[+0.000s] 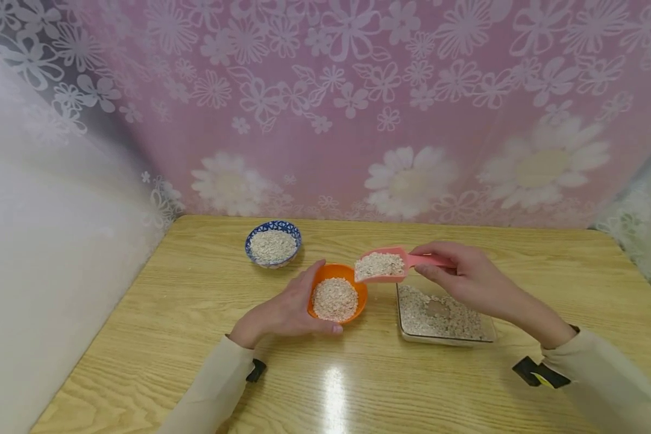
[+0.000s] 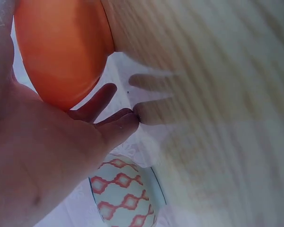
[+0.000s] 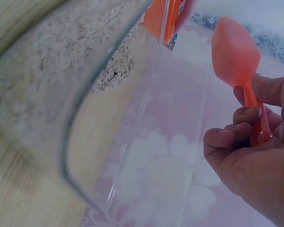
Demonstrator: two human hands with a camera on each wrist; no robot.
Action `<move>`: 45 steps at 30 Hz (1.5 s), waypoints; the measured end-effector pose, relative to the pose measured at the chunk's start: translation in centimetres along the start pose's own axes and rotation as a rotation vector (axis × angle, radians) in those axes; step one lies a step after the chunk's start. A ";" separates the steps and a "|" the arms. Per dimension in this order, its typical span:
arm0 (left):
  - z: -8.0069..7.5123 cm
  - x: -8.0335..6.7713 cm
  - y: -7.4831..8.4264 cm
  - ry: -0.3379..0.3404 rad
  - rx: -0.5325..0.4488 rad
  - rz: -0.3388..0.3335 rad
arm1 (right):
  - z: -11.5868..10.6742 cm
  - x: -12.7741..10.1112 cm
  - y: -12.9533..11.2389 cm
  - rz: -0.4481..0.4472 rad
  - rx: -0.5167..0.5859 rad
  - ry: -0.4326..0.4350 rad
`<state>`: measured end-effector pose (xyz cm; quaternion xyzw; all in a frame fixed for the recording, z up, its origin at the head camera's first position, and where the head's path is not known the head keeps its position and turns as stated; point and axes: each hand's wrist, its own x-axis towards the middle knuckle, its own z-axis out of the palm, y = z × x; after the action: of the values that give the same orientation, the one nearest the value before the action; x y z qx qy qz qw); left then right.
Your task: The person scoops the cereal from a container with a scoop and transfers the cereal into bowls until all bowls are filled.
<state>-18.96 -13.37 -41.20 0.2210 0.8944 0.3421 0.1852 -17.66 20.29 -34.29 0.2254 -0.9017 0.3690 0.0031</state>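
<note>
My right hand (image 1: 463,274) grips the handle of a pink scoop (image 3: 235,52) heaped with oat flakes (image 1: 380,265). In the head view the scoop is level, its front edge overlapping the right rim of an orange bowl (image 1: 362,295). That bowl holds more flakes (image 1: 335,299). Against its left side rests my left hand (image 1: 287,307), thumb at the near side and index finger at the far side. Below the scoop and right hand lies a clear rectangular container (image 1: 450,341) with flakes spread over its bottom and a bare patch among them.
A patterned bowl (image 1: 292,260), blue inside with flakes in it, stands behind and left of the orange one; its outside (image 2: 125,189) shows red motifs. The wooden table (image 1: 157,337) meets a pink floral curtain (image 1: 314,138) at the back and a white surface (image 1: 43,253) at left.
</note>
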 end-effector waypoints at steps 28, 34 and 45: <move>-0.2 0.0 0.2 -0.027 -0.031 -0.035 | 1.7 4.7 -5.7 -0.378 -0.498 -0.169; -0.1 0.0 0.1 -0.027 -0.035 -0.029 | 3.1 4.8 -5.8 -0.402 -0.507 -0.190; -0.3 0.1 0.1 -0.038 -0.028 0.001 | 2.6 4.0 -6.1 -0.417 -0.572 -0.147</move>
<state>-19.14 -13.43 -40.90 0.2252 0.8857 0.3503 0.2052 -18.34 13.13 -31.39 0.4205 -0.9009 0.0758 0.0766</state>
